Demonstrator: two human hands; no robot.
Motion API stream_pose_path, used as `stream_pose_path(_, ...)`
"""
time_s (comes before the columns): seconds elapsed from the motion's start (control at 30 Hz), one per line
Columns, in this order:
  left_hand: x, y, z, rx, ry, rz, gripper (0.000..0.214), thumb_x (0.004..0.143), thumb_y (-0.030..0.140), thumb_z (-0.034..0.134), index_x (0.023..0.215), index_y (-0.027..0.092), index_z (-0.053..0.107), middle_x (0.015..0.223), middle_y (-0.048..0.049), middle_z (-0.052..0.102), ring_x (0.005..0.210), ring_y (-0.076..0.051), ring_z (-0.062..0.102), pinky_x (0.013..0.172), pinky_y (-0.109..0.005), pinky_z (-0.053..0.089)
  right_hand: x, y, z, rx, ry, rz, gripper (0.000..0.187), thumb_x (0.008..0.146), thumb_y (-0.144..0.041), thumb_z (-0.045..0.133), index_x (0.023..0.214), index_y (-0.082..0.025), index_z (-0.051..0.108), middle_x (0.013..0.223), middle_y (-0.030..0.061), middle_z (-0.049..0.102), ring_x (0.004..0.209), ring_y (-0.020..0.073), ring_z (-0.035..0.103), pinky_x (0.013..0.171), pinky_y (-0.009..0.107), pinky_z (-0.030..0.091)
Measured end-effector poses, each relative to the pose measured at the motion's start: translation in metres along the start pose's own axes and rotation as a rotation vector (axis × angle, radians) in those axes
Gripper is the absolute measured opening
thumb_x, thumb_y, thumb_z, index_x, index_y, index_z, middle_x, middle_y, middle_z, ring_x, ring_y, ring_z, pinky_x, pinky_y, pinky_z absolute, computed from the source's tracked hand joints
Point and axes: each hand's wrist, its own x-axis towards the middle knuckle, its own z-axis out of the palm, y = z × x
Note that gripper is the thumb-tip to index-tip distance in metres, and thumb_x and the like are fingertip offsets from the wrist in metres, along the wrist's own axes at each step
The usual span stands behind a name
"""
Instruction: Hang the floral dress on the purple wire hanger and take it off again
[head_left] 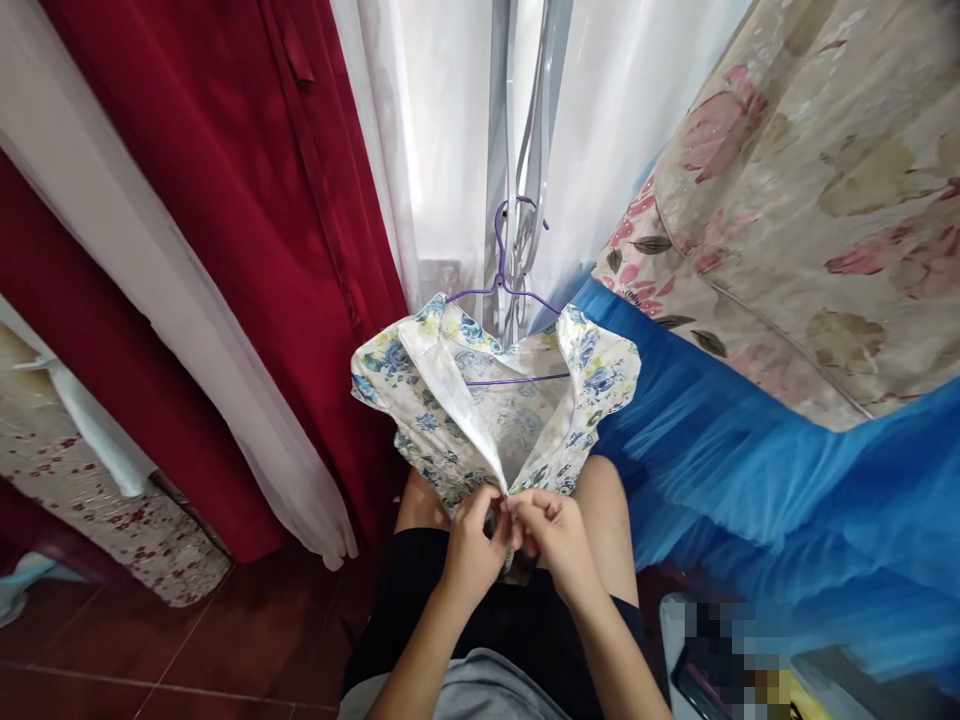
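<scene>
Hands (474, 532) (559, 535) pinch floral garment (431, 425); small scrawl (634, 296) on drape (772, 270) unreadable.

Purple hanger (500, 284) w/ 1 floral top (431, 425) on; red-tile flr (247, 630).

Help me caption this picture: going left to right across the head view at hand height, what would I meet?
Flower-patterned cloth, white drape, left hand, right hand, gauzy blue fabric.
</scene>
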Motion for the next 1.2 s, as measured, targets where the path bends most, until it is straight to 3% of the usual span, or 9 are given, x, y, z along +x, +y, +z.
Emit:
stream_pose_path(0.23, -0.002, 0.006, 0.001, 0.065, 0.033, 0.030, 0.020, 0.079, 0.006, 0.055, 0.074, 0.022, 0.044, 0.068, 0.0016, 0.053, 0.064, -0.015, 0.055, 0.063, -0.025, 0.040, 0.052, -0.100, 0.017, 0.176, 0.090, -0.285, 0.018, 0.072, -0.029, 0.070, 0.060, -0.015, 0.070, 0.040, -0.0030, 0.054, 0.034, 0.0056, 0.034, 0.037, 0.021, 0.023)
stream_pose_path(0.43, 0.000, -0.020, 0.012, 0.045, 0.072, 0.058, 0.020, 0.078, 0.008, 0.057, 0.070, 0.021, 0.044, 0.065, 0.0029, 0.050, 0.060, -0.013, 0.053, 0.062, -0.025, 0.041, 0.084, -0.170, 0.032, 0.233, 0.078, -0.428, 0.016, 0.069, -0.027, 0.069, 0.058, -0.015, 0.068, 0.042, -0.0029, 0.055, 0.033, 0.0050, 0.036, 0.035, 0.020, 0.024)
stream_pose_path(0.53, 0.003, -0.033, 0.011, 0.023, 0.002, 0.044, 0.014, 0.084, 0.013, 0.060, 0.073, 0.020, 0.054, 0.070, 0.0010, 0.059, 0.066, -0.015, 0.059, 0.066, -0.026, 0.046, 0.086, -0.174, 0.033, 0.198, 0.062, -0.438, 0.015, 0.071, -0.028, 0.067, 0.064, -0.015, 0.071, 0.043, -0.0029, 0.056, 0.034, 0.0058, 0.038, 0.035, 0.019, 0.025)
stream_pose_path(0.63, 0.022, -0.023, -0.007, -0.044, -0.048, 0.098, 0.010, 0.092, 0.018, 0.060, 0.084, 0.020, 0.065, 0.082, -0.0018, 0.069, 0.077, -0.016, 0.066, 0.073, -0.027, 0.051, 0.082, -0.162, 0.031, 0.108, 0.056, -0.432, 0.014, 0.074, -0.028, 0.065, 0.069, -0.016, 0.070, 0.042, -0.0042, 0.056, 0.035, 0.0075, 0.041, 0.036, 0.019, 0.029)
stream_pose_path(0.83, 0.118, 0.066, -0.072, -0.138, 0.271, 0.469, 0.027, 0.101, 0.022, 0.056, 0.125, 0.023, 0.066, 0.092, -0.0025, 0.072, 0.080, -0.015, 0.068, 0.075, -0.026, 0.054, 0.069, -0.151, 0.028, 0.032, 0.053, -0.552, 0.016, 0.080, -0.025, 0.062, 0.065, -0.019, 0.064, 0.041, -0.0073, 0.048, 0.037, 0.0080, 0.038, 0.041, 0.021, 0.029)
stream_pose_path(0.87, 0.133, 0.080, -0.079, -0.114, 0.270, 0.516, 0.030, 0.101, 0.023, 0.055, 0.130, 0.023, 0.064, 0.097, -0.0035, 0.073, 0.083, -0.015, 0.068, 0.076, -0.027, 0.054, 0.068, -0.152, 0.027, 0.009, 0.055, -0.573, 0.016, 0.081, -0.024, 0.061, 0.065, -0.019, 0.063, 0.042, -0.0076, 0.047, 0.038, 0.0079, 0.037, 0.042, 0.022, 0.029)
stream_pose_path(0.93, 0.157, 0.101, -0.086, -0.022, 0.258, 0.599, 0.022, 0.101, 0.024, 0.057, 0.119, 0.021, 0.069, 0.096, -0.0030, 0.072, 0.081, -0.014, 0.066, 0.075, -0.026, 0.052, 0.067, -0.154, 0.025, -0.057, 0.078, -0.613, 0.017, 0.083, -0.025, 0.061, 0.066, -0.020, 0.061, 0.046, -0.0074, 0.045, 0.041, 0.0080, 0.036, 0.045, 0.023, 0.029)
stream_pose_path(1.03, 0.170, 0.117, -0.088, 0.104, 0.303, 0.682, 0.013, 0.100, 0.024, 0.059, 0.099, 0.018, 0.070, 0.088, -0.0016, 0.070, 0.076, -0.012, 0.064, 0.073, -0.024, 0.050, 0.073, -0.151, 0.024, -0.191, 0.146, -0.687, 0.021, 0.086, -0.026, 0.060, 0.066, -0.021, 0.055, 0.053, -0.0063, 0.043, 0.047, 0.0087, 0.036, 0.048, 0.024, 0.027)
stream_pose_path(1.2, 0.176, 0.118, -0.110, 0.046, 0.557, 0.639, 0.016, 0.101, 0.028, 0.058, 0.098, 0.015, 0.067, 0.087, -0.0022, 0.069, 0.081, -0.013, 0.066, 0.078, -0.024, 0.051, 0.085, -0.131, 0.022, -0.365, 0.164, -0.692, 0.024, 0.085, -0.022, 0.056, 0.063, -0.021, 0.048, 0.054, -0.0052, 0.043, 0.051, 0.0101, 0.037, 0.052, 0.025, 0.029)
